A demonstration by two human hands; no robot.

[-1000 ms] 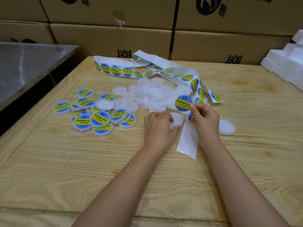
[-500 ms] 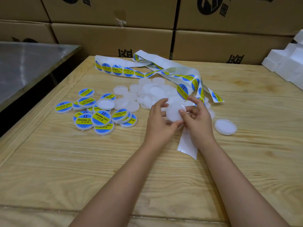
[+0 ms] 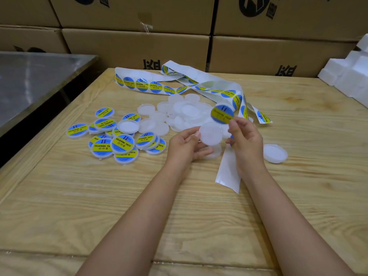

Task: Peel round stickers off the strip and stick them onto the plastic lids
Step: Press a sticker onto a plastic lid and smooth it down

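Wooden table (image 3: 79, 196), cardboard boxes (image 3: 135, 48) behind. Left hand (image 3: 185, 145): fingers curled round blank lid (image 3: 211, 134). Right hand (image 3: 246, 140): fingertips pinching peeled sticker (image 3: 222, 113) just above lid.

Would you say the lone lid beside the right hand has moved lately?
No: the lone lid keeps its distance from the strip's bare end.

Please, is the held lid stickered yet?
Not yet: the lid in the left hand is bare; the right hand pinches the sticker near it.
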